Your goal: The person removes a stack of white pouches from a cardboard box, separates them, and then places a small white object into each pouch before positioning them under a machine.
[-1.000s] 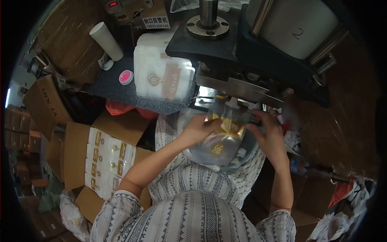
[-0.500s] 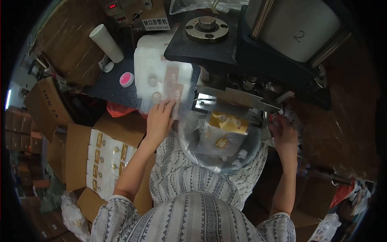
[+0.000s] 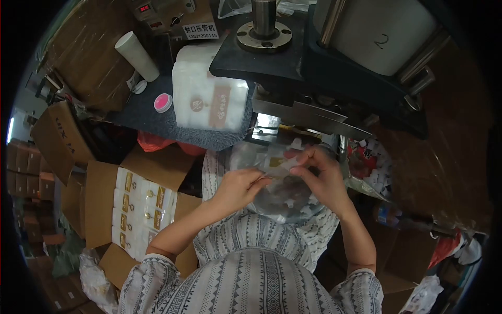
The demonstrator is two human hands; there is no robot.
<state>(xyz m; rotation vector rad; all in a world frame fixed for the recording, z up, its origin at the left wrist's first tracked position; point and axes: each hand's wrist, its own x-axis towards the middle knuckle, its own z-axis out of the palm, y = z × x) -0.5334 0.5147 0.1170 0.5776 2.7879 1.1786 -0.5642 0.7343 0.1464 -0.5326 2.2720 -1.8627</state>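
Over my lap, both hands are on a translucent plastic bag [image 3: 275,161] with a gold printed patch. My left hand [image 3: 239,189] has its thumb and fingers closed on the bag's left edge. My right hand [image 3: 325,180] pinches the right side, its fingertips slightly blurred. Below them sits a round basin lined with clear plastic [image 3: 282,212], with small white scraps in it. Just beyond the hands stands the black press machine [image 3: 261,65] with a metal bar [image 3: 308,116] along its front. To its left lies a stack of frosted printed bags [image 3: 206,99] on a dark cloth.
A pink-topped round tub [image 3: 163,102] and a white cup [image 3: 137,56] stand left of the stack. An open carton [image 3: 99,204] at lower left holds packed white-and-gold packets. At right hangs a bag of white scraps [image 3: 374,167].
My left hand has come from the bag stack to my lap. My right hand has moved left from beside the machine, and both now hold a bag. The press's top rod stands taller.
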